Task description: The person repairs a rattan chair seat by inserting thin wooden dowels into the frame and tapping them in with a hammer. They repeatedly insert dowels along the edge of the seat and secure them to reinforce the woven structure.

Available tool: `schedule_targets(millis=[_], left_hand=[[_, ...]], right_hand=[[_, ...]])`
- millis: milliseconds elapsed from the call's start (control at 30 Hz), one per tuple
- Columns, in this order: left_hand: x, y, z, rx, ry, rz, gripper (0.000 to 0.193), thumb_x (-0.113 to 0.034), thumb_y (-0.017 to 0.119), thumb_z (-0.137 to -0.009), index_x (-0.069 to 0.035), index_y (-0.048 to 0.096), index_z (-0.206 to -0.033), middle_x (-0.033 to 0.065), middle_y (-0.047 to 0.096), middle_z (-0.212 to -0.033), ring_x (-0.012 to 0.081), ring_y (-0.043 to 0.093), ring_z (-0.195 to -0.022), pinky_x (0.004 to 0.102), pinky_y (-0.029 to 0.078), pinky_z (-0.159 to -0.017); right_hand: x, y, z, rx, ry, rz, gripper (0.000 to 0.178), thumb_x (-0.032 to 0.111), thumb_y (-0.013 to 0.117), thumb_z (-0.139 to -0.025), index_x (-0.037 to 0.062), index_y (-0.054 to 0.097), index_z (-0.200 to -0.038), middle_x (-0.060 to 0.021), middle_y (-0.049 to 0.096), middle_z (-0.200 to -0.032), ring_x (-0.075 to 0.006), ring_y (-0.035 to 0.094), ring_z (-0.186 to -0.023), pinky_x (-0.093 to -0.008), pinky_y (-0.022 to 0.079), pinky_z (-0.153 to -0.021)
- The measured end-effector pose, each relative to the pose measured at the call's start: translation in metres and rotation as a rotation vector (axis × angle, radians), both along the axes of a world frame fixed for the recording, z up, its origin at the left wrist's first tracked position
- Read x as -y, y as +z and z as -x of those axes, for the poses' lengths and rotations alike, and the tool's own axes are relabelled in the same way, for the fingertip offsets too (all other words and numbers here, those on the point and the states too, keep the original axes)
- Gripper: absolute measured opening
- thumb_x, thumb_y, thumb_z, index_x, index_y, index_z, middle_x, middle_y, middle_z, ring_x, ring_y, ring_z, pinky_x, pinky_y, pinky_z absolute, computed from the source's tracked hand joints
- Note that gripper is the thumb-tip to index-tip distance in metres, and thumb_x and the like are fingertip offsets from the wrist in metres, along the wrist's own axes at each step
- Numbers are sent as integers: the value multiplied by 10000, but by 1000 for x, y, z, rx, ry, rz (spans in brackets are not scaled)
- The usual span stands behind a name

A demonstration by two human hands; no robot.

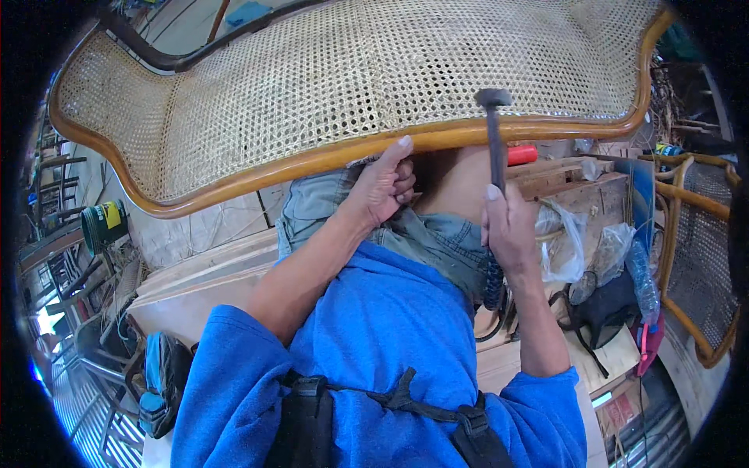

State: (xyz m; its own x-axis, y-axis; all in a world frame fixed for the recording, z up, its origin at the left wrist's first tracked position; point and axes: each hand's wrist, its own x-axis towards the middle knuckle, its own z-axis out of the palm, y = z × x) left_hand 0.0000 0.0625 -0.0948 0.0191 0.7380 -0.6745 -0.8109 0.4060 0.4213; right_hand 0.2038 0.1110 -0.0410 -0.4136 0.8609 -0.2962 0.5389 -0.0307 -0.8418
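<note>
A long cane-webbed panel (pixel 312 93) with a curved, orange-brown wooden rail (pixel 296 161) stretches across the upper view, above my lap. My left hand (pixel 382 187) is closed just below the rail. Its thumb lies against the rail's near edge, and its fingers curl underneath. What these fingers hold, if anything, is hidden. To the right, my right hand (pixel 509 226) grips a hammer (pixel 497 144) by its dark handle. The hammer stands upright, its dark metal head in front of the cane, higher than the rail.
Light wooden boards (pixel 211 265) lie under and beside me. A green can (pixel 104 224) stands at left, near a blue-black backpack (pixel 160 382). At right are clear plastic bags (pixel 569 238), a water bottle (pixel 643 282), a red cylinder (pixel 522 154) and another cane-webbed frame (pixel 702 257).
</note>
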Motion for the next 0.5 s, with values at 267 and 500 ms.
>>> schedule_targets(millis=[267,500], left_hand=[[-4,3,0,-11,8,59,309,-430,644,-815,-210,439,-742,-82,276,-502,48,231,-405,220,215,-394],[-2,1,0,-25,2,56,308,-448,647,-804,-218,450,-747,-82,279,-498,48,227,-397,226,203,-386]], right_hand=[[-2,1,6,124,-33,144,342,300,451,-923,-18,512,-811,-202,526,-592,-295,583,-594,-405,425,-556],[1,13,10,12,-15,32,333,290,443,-926,-17,501,-809,-197,516,-577,-300,572,-564,-406,419,-535]])
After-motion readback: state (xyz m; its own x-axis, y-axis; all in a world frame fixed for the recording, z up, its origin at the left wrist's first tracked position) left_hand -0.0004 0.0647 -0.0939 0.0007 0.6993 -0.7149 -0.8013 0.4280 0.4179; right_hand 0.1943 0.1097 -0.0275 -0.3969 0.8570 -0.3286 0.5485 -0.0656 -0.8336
